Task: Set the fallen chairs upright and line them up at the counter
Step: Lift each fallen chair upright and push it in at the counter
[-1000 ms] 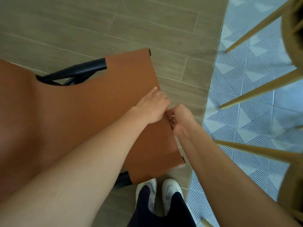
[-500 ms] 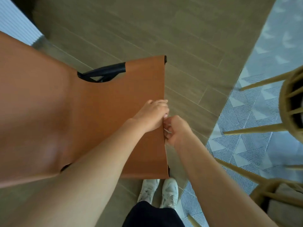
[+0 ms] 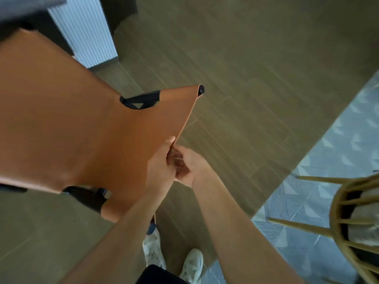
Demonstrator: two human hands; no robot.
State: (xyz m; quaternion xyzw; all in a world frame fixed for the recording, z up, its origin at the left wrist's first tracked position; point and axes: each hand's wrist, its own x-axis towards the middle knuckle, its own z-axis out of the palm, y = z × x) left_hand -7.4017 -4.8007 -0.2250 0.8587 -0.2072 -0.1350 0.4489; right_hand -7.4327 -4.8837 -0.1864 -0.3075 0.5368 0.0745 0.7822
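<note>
The left hand (image 3: 161, 169) and right hand (image 3: 189, 167) sit side by side, each grip pinching the chair (image 3: 71, 130) by its edge. Its body stretches leftward from them toward the table (image 3: 88, 31).

Cut off: brown chair (image 3: 71, 130) at left edge, wooden chair (image 3: 348, 212) at right edge. Hidden behind brown chair: left grip (image 3: 161, 167) fingertips.

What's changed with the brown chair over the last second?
The brown chair has swung round toward the fluted panel, which has come into view at upper left; its gripped edge now runs slanted. Left hand and right hand still grip that edge. The wooden chair still lies tipped at right.
</note>
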